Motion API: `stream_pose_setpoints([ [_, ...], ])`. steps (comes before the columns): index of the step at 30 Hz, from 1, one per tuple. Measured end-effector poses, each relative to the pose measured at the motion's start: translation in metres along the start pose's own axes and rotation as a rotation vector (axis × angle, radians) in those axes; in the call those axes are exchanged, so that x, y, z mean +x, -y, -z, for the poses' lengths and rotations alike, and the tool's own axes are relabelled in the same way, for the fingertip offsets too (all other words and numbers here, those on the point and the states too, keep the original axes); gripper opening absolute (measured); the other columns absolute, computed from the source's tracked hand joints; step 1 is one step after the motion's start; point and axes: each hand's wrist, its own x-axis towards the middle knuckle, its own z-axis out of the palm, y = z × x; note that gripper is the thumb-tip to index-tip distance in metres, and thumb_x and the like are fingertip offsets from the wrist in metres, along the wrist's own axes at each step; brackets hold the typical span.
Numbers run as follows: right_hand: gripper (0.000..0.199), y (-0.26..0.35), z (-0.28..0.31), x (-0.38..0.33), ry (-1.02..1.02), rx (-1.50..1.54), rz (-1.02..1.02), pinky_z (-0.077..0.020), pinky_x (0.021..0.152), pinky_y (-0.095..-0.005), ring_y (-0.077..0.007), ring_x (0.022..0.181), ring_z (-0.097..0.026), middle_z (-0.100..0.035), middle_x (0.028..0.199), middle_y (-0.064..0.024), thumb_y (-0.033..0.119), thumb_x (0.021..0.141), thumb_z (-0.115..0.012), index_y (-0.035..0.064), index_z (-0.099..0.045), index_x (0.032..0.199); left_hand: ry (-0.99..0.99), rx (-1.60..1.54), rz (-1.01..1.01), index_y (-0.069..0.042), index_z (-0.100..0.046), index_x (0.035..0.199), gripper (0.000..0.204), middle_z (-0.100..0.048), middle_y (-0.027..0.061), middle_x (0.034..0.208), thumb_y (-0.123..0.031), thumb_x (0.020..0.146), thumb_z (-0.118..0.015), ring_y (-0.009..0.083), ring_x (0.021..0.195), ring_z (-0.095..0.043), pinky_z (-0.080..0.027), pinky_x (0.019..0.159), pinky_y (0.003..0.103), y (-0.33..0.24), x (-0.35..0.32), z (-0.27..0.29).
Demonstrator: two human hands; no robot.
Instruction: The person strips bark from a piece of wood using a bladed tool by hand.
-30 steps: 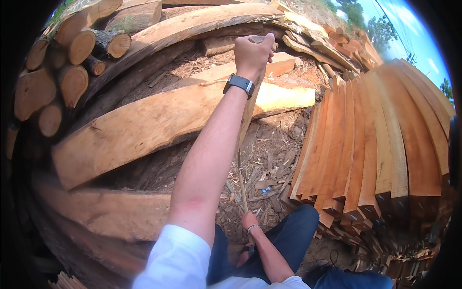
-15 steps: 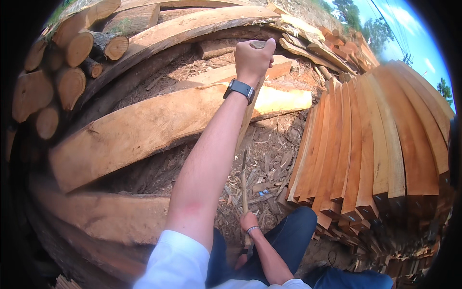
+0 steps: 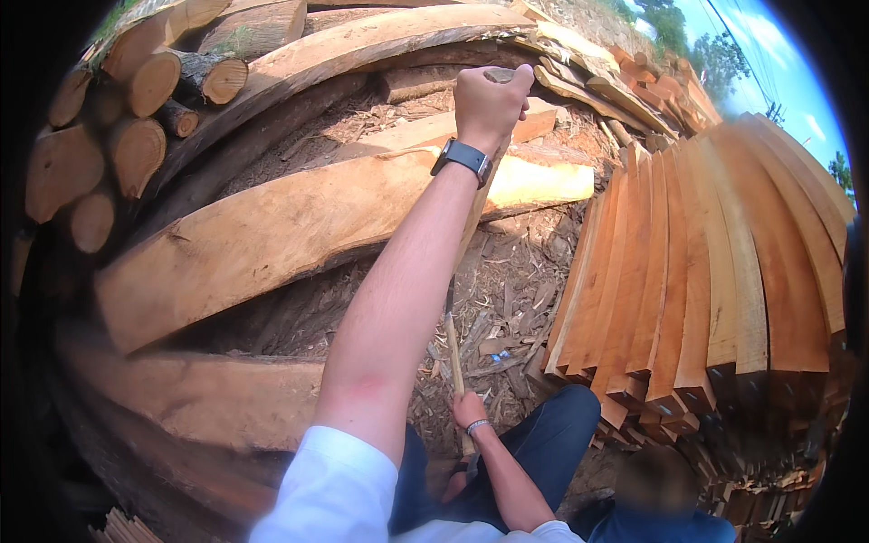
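Observation:
Stretched out ahead, my left hand is closed around the top of a wooden stick. The stick's cut end shows above the fist, and its lower part runs down beside my forearm, partly hidden by it. Lower and nearer, my right hand grips the pale wooden handle of a long-handled knife. Its narrow dark blade points up toward the stick's lower end. My forearm covers part of the blade, so I cannot tell whether it touches the stick.
Thick sawn slabs lie across the left and middle. Round logs are piled at far left. A tall stack of reddish boards stands on the right. Wood chips cover the ground. A person in blue is low at right.
My left hand and the stick appear slightly farther right and up. The knife's blade has shifted a little left and down. The head of the person in blue has come into view.

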Motion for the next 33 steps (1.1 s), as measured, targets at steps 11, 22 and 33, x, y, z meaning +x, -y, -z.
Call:
stream_pose_setpoints([
  [11,0.028,0.003,0.019,0.003,0.07,0.765,-0.087,-0.0397,0.036,-0.0341,-0.0156,0.038,-0.044,-0.047,0.057,-0.0057,0.03,0.101,-0.044,0.0036,-0.048,0.093,0.031,-0.065,0.042,0.004,-0.066,0.066,0.033,-0.063,0.009,0.057,-0.023,0.084,-0.068,0.0135,0.047,-0.06,-0.051,0.045,0.027,-0.007,-0.002,-0.008],
  [22,0.038,-0.026,-0.013,0.003,-0.149,-0.26,0.079,-0.0527,0.072,-0.0521,-0.046,0.077,-0.065,-0.064,0.076,-0.0302,0.027,0.094,-0.049,-0.0062,-0.064,0.084,0.011,-0.047,0.024,0.004,-0.066,0.067,0.032,-0.062,0.0085,0.056,-0.023,0.085,-0.068,0.0133,0.046,-0.059,-0.05,0.044,0.027,-0.004,0.002,-0.012],
  [33,0.027,-0.029,0.033,0.028,0.329,1.287,-0.241,-0.0314,0.038,-0.0278,-0.0106,0.041,-0.033,-0.037,0.058,-0.0006,0.034,0.101,-0.044,0.0077,-0.048,0.1,-0.035,-0.11,0.024,0.004,-0.065,0.066,0.032,-0.061,0.008,0.056,-0.021,0.085,-0.068,0.0129,0.046,-0.058,-0.048,0.043,0.026,-0.002,0.01,0.005],
])
